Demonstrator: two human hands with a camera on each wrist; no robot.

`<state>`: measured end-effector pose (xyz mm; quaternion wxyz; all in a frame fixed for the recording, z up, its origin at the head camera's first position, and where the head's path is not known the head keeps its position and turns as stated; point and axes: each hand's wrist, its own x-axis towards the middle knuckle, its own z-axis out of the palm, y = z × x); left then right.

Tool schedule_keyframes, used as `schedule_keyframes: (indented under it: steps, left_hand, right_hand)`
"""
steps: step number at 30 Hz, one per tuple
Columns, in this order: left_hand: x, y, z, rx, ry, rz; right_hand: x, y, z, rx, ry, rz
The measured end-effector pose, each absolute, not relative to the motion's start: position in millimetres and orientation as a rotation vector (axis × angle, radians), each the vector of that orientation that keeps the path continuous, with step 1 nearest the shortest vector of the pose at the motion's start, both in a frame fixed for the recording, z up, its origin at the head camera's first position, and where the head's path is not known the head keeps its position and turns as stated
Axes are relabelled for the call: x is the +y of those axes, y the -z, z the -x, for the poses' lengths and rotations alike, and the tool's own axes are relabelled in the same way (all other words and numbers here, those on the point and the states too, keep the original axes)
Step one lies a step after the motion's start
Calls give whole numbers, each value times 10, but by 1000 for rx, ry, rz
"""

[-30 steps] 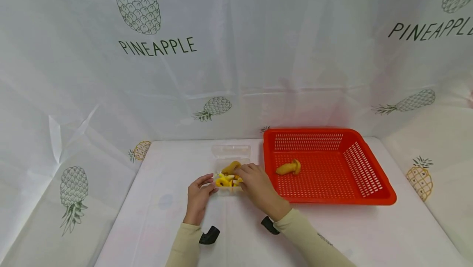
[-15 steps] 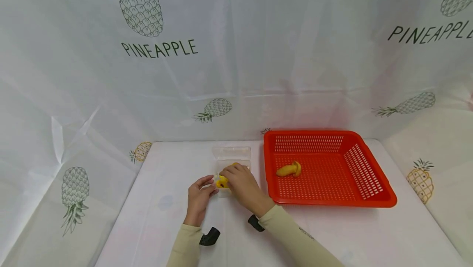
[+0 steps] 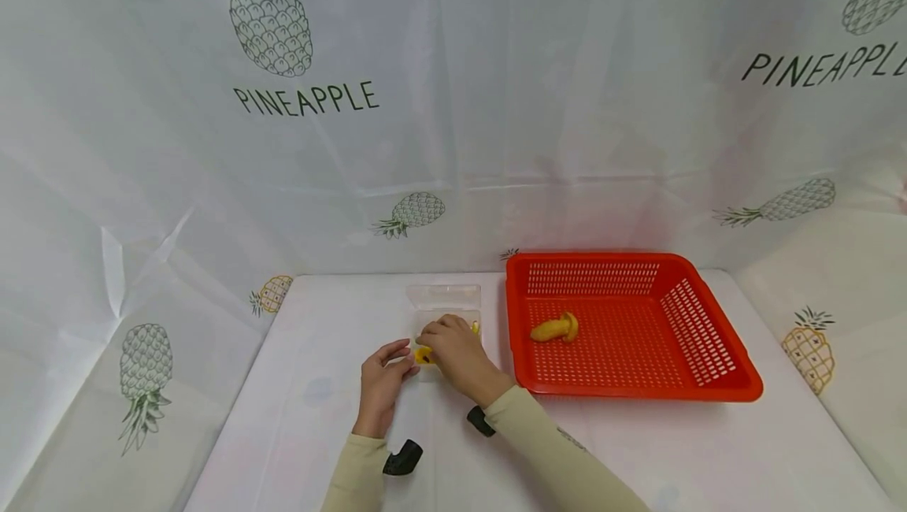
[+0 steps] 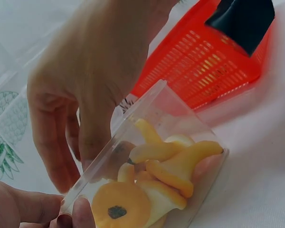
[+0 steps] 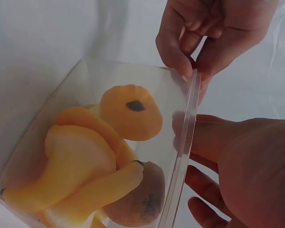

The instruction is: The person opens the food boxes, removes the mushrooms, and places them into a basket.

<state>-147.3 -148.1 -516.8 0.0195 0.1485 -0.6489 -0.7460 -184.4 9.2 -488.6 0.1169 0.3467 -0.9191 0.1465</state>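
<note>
The left hand pinches the clear box's rim; the right hand, fingers curled, reaches among its yellow mushrooms; right of the box, a red basket.

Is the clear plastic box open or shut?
Open. The clear plastic box has its lid folded back flat behind it, the yellow mushroom pieces exposed.
</note>
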Motion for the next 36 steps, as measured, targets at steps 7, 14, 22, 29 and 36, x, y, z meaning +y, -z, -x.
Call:
schedule_keyframes:
  steps: [7,14,22,29,36]
  left_hand:
    - [-1483,5183,1481,-2030,2308,-473]
    - [-1488,5217,1489,-2028,2303,-469]
    - [-1484,5245,1489,-2032,2280,-493]
    - [-1473,5221,1476,-2034,2281,-495]
    - [-1475,5235,1471,-2019,2282,-476]
  right_hand:
    - [60,4867,1907,-2794,-378,-1012]
    - [63,4897,1958,-2810,-386,-1002]
    - [123,4935,1960,-2781,-304,-854]
    - [140,4890,1973,-2844,-228,-705]
    - [157,4843,2001,-2919,-228,-646]
